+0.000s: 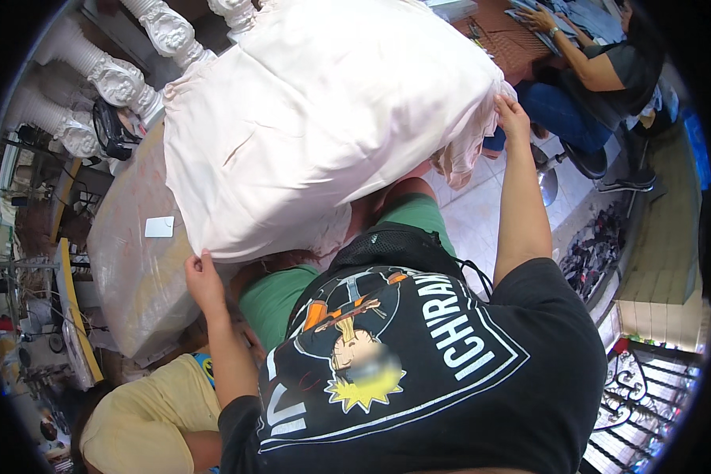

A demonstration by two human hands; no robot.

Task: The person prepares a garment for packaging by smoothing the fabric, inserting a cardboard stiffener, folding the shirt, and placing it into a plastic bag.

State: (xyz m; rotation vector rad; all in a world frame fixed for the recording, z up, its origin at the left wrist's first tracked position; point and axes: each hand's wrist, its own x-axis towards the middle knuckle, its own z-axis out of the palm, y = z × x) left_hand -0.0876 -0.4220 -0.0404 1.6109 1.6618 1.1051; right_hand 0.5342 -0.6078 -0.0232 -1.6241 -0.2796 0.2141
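A large pale pink cloth (316,118) lies spread over a surface in front of me, with soft wrinkles across it. My left hand (205,280) pinches its near left corner between thumb and fingers. At the right edge, my right hand (513,117) grips the cloth's other near corner. Between my hands, the near edge hangs down over my lap. Some of the fabric droops in folds below my right hand. What lies under the cloth is hidden.
A plastic-wrapped surface (130,261) with a white card (159,227) extends left. Beyond stand white ornate columns (122,79) and a black bag (112,130). A person in yellow (146,419) sits lower left; another (600,71) handles blue fabric upper right. Fabric scraps (596,249) lie at right.
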